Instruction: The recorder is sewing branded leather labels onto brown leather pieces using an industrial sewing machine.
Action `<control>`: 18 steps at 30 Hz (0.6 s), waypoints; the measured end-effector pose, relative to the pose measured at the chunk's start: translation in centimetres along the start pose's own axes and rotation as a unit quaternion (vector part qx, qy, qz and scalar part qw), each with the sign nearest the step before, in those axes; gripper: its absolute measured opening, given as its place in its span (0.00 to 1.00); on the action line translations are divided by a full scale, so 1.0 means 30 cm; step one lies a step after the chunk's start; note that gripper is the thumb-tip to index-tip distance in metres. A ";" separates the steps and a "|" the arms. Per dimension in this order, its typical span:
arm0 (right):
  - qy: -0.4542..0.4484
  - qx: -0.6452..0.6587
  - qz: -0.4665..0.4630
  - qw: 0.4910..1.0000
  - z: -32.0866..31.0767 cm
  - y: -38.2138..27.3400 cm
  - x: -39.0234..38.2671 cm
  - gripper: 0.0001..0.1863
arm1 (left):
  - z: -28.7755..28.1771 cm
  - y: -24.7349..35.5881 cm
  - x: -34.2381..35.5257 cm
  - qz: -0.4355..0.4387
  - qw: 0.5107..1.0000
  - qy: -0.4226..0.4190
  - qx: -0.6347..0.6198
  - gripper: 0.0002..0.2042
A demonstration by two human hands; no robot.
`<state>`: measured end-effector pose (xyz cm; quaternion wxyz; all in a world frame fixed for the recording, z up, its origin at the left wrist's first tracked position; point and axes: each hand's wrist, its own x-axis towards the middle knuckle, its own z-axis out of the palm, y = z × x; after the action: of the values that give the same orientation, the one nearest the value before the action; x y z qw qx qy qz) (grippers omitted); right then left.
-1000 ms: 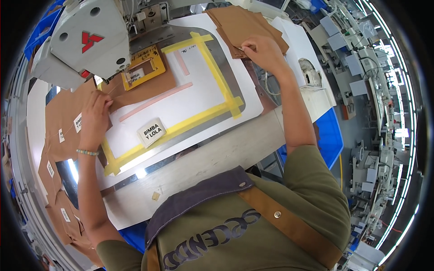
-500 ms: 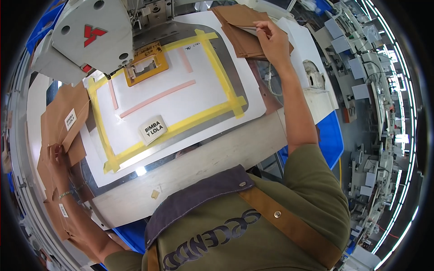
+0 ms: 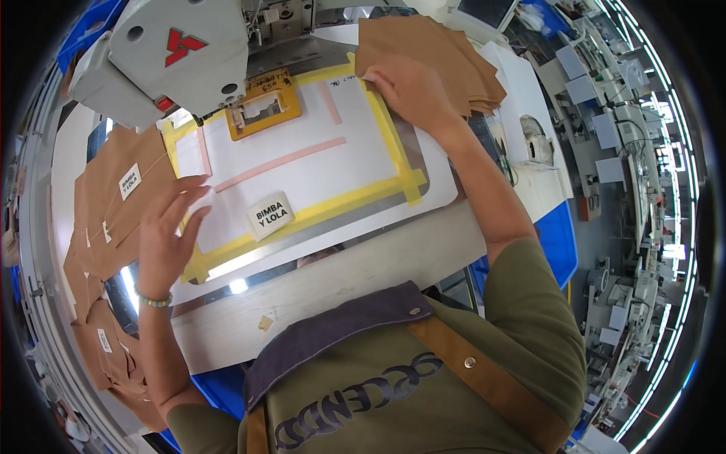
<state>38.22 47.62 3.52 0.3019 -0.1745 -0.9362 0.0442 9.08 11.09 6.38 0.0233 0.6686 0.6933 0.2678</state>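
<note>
My left hand (image 3: 168,234) hovers over the left edge of the taped white template (image 3: 295,181), its thumb and fingers apart and nothing visibly in them. At the stack of brown panels (image 3: 431,53), my right hand (image 3: 408,91) has its fingers closed at the near left corner of the top brown panel, beside the yellow tape. Pink strips (image 3: 281,163) lie on the template, and a small white printed label (image 3: 270,217) sits near its front. Behind them is a yellow metal frame (image 3: 291,113) under the sewing machine head (image 3: 181,60).
Brown panels with white labels (image 3: 113,219) overlap at the left, and more brown pieces (image 3: 113,356) hang lower down. A pale table edge (image 3: 363,280) runs in front of me. Blue bins (image 3: 557,242) stand below the table. A white device (image 3: 535,142) sits at the right.
My left hand has left the labelled brown panels and moved right to the template's edge. My right hand has come left and nearer, from the stack's top to its corner. The view has shifted slightly.
</note>
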 end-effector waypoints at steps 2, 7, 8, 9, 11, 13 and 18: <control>-0.008 0.002 -0.099 0.995 0.037 -0.038 -0.011 0.05 | 0.048 0.042 0.042 0.017 0.999 -0.018 -0.031 0.15; -0.038 0.014 -0.184 0.982 0.077 -0.133 -0.039 0.06 | 0.154 0.164 0.152 0.045 0.989 -0.034 -0.134 0.20; -0.039 0.015 -0.185 0.982 0.074 -0.145 -0.044 0.06 | 0.182 0.171 0.174 0.068 0.991 -0.025 -0.113 0.24; -0.043 0.019 -0.188 0.981 0.064 -0.155 -0.047 0.05 | 0.208 0.185 0.196 0.067 0.991 -0.026 -0.112 0.24; -0.048 0.019 -0.190 0.980 0.038 -0.180 -0.054 0.04 | 0.269 0.218 0.245 0.059 0.989 0.002 -0.134 0.27; -0.074 0.052 -0.240 0.967 0.014 -0.214 -0.055 0.05 | 0.319 0.253 0.294 0.040 0.988 0.001 -0.148 0.28; -0.092 0.091 -0.229 0.965 -0.021 -0.254 -0.093 0.07 | 0.421 0.242 0.361 0.093 0.984 0.021 -0.152 0.24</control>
<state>38.42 39.49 3.94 0.2310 0.0772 -0.9670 0.0746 19.51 25.28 2.03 0.0852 0.7133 0.5796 0.3849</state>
